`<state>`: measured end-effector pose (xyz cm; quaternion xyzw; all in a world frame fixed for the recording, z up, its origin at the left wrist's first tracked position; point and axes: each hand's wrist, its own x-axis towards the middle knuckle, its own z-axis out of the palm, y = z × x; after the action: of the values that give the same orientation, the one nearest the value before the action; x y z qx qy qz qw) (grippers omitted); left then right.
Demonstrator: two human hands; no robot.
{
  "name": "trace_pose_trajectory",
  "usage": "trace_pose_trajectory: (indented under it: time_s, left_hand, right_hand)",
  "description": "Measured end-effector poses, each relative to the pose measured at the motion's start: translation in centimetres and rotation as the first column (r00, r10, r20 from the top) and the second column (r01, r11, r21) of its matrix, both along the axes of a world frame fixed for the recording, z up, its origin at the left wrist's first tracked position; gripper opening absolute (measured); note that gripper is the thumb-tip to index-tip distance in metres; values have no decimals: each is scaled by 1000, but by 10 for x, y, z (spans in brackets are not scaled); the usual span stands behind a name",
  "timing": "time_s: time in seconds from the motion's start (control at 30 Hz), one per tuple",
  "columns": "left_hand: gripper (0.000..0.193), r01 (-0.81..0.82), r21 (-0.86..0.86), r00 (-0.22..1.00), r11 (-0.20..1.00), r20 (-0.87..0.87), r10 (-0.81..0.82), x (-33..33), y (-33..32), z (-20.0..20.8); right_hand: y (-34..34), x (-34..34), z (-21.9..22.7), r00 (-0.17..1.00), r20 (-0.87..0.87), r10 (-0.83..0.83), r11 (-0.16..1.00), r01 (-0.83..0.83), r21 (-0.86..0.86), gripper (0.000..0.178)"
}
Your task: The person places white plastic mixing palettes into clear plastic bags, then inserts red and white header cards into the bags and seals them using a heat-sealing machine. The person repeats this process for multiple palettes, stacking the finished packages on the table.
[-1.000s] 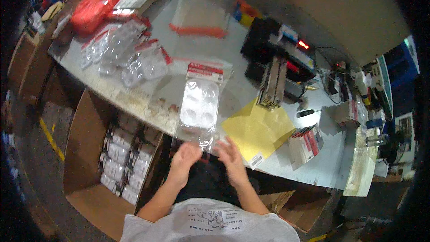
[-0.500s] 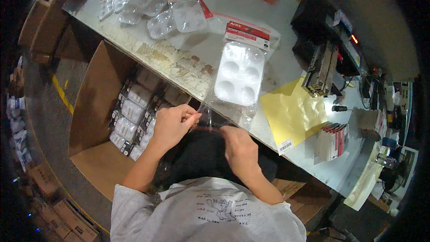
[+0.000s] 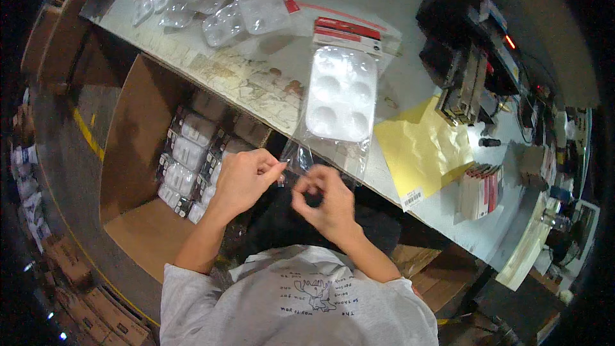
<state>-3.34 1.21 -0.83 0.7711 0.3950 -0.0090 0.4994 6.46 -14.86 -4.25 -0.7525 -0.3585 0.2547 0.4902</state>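
Note:
A white paint palette with round wells [image 3: 340,94] lies on the table in a clear plastic bag [image 3: 359,157] with a red and white header card [image 3: 346,34]. The bag's near end hangs over the table edge toward me. My left hand [image 3: 246,176] pinches the left corner of that loose end between thumb and forefinger. Close beside it, my right hand [image 3: 330,204] is curled by the bag's edge, thumb and fingertips drawn near each other. Slight blur hides what its fingertips hold.
Several bagged palettes [image 3: 262,9] are heaped at the table's far left. An open cardboard box [image 3: 131,154] left of my lap holds packed white palettes [image 3: 181,173]. To the right are a yellow sheet [image 3: 426,154], a stack of cards [image 3: 479,191] and a dark metal device [image 3: 462,93].
My right hand has moved up and left to the bag's edge, its fingers curling. A reddish strip seen between my hands earlier no longer shows clearly. My left hand keeps its pinch.

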Motion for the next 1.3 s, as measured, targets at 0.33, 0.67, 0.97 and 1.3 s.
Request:
trace_pose_trajectory:
  time_s: [0.33, 0.67, 0.97, 1.3]
  left_hand:
    - [33, 29, 766, 796, 643, 371, -479, -11, -3, -7]
    - [23, 152, 981, 557, 123, 17, -830, 3, 13, -18]
    - [14, -198, 349, 303, 916, 911, -282, -9, -13, 36]
    - [10, -305, -186, 434, 934, 846, 310, -10, -78, 27]
  right_hand:
    - [-411, 79, 44, 773, 625, 111, -178, 634, -753, 28]
    - [-45, 112, 29, 439, 850, 293, 898, -431, -87, 30]
    - [-65, 88, 101, 944, 305, -123, 800, -88, 594, 8]
    - [-78, 34, 83, 891, -126, -436, 804, 449, 389, 7]
